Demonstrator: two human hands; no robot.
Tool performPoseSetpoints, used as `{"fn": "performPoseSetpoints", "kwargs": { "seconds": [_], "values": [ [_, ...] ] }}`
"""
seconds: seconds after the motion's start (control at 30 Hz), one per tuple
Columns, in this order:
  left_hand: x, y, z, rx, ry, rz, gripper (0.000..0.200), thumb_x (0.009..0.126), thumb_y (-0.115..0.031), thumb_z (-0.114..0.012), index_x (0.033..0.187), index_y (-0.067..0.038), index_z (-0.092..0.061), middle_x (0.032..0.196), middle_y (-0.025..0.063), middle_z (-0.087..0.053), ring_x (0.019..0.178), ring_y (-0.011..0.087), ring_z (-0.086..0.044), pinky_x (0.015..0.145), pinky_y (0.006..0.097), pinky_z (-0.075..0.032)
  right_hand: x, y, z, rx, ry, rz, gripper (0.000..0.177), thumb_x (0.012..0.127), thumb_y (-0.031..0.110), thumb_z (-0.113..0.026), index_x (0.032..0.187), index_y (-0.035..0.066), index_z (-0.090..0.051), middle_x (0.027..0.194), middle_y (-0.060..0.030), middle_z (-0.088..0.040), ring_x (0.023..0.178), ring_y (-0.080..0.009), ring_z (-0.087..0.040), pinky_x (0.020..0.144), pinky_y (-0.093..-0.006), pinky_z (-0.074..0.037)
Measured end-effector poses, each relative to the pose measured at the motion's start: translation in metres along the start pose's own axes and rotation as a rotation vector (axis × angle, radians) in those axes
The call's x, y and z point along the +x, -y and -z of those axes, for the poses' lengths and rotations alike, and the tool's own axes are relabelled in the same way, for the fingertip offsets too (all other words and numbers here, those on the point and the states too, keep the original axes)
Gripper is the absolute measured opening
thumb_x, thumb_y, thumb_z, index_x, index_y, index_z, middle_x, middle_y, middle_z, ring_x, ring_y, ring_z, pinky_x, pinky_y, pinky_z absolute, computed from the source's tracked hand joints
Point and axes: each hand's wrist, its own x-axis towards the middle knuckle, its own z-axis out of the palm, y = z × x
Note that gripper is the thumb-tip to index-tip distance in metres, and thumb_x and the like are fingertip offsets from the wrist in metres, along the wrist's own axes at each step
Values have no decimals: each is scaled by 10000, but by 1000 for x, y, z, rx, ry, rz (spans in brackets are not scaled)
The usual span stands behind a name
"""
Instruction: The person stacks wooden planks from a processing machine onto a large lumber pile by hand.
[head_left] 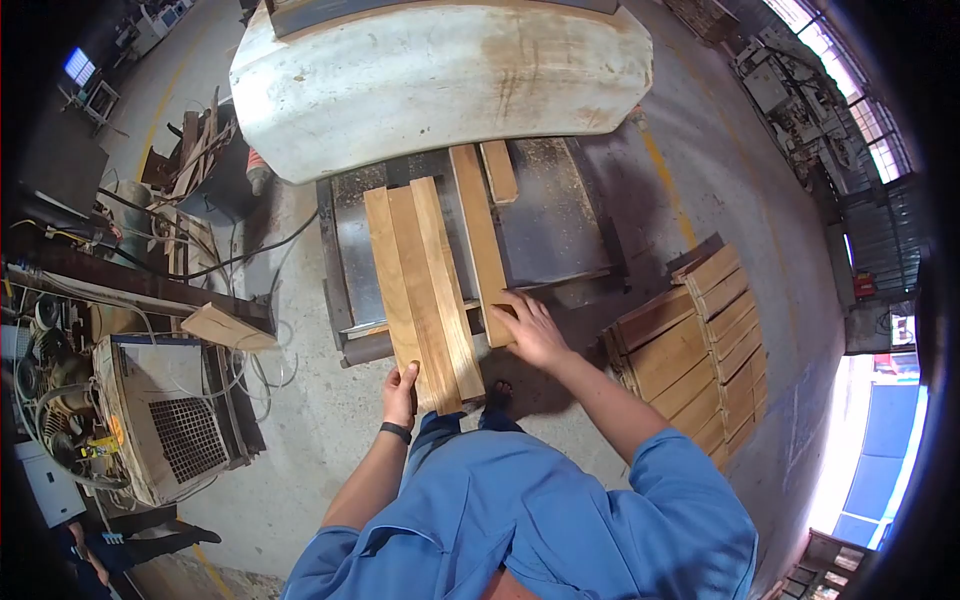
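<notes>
Here's the left hand (399, 396), closed round the near end of three long, flat wooden strips (424, 285) lying side by side, its thumb up at their left edge. A black band (396, 432) circles that wrist. The strips, one yellowish, one brown, one pale and streaked, reach from the hand up over the dark grey metal desk (555, 235), which is dusted with sawdust.

And over on the right, the right hand (531, 328) is on the near end of a long, narrow light-brown board (480, 240), fingers slightly apart across its top; whether it grips underneath, I cannot tell. That board lies just right of the strips, its far end meeting the lower edge of the big, stained white hood (440, 85). A short light-brown wooden piece (499, 172) sits beside it, up by the same edge.

Off to the right of the desk, there's a broad stack of light-brown boards (670, 362), set in rows. Down in the lower left corner, another person's dark-clad leg (160, 548) shows, well apart from both hands.
</notes>
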Motion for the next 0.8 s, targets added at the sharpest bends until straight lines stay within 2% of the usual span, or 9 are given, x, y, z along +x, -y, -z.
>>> {"fn": "performPoseSetpoints", "kwargs": {
  "seconds": [0.03, 0.07, 0.1, 0.23, 0.37, 0.53, 0.73, 0.8],
  "values": [
    [2, 1, 1, 15, 9, 10, 421, 961, -250, -713, 1240, 40, -589, 1211, 110, -677, 1130, 192, -625, 1007, 330, -460, 11, -4, 4, 0, -22, 33, 762, 729, 128, -825, 1420, 60, -513, 1518, -143, -380, 1422, -361, -356, 1170, -461, -340],
    [2, 1, 5, 33, 18, 23, 447, 967, -255, -702, 1268, 47, -571, 1244, 118, -664, 1164, 200, -612, 1029, 338, -448, 25, -5, 4, -37, -139, 86, 680, 710, 127, -826, 1338, 50, -579, 1411, -130, -469, 1327, -337, -434, 1118, -454, -378],
    [3, 2, 7, 51, 30, 36, 473, 972, -260, -692, 1296, 55, -553, 1278, 126, -651, 1197, 208, -599, 1051, 346, -436, 41, -8, 6, -34, -165, 77, 616, 724, 107, -789, 1304, 46, -592, 1353, -118, -511, 1281, -325, -467, 1089, -447, -399],
    [0, -6, 4, 38, 60, 74, 492, 965, -270, -702, 1311, 46, -551, 1272, 125, -653, 1185, 212, -602, 1050, 350, -436, 121, -36, 10, -140, -293, 70, 474, 774, 48, -695, 1241, 45, -619, 1310, -95, -552, 1256, -315, -494, 1064, -425, -415],
    [0, -11, 2, 40, 38, 77, 473, 937, -264, -748, 1252, 37, -562, 1180, 113, -672, 1093, 194, -630, 986, 347, -481, 179, -49, 20, -240, -316, 96, 464, 798, 59, -688, 1257, 60, -622, 1341, -83, -547, 1275, -311, -493, 1074, -430, -405],
    [2, -10, 6, 51, 35, 97, 490, 933, -276, -752, 1262, 33, -560, 1200, 114, -666, 1109, 192, -621, 997, 345, -469, 199, -44, 21, -233, -236, 0, 435, 867, 91, -665, 1297, 68, -607, 1419, -85, -518, 1318, -315, -480, 1132, -465, -363],
    [7, -7, 12, 55, 84, 135, 515, 970, -295, -693, 1332, 25, -515, 1280, 122, -638, 1201, 223, -601, 1049, 373, -451, 216, -52, 19, -149, -209, -128, 544, 883, 156, -709, 1397, 80, -546, 1498, -114, -459, 1398, -347, -423, 1175, -467, -347],
    [6, -5, 11, 83, 64, 125, 509, 975, -283, -686, 1335, 30, -509, 1282, 128, -636, 1193, 224, -607, 1040, 370, -458, 201, -43, 16, 72, -366, -107, 529, 899, 186, -707, 1386, 70, -536, 1471, -132, -472, 1366, -367, -447, 1128, -473, -392]
  ]
}}
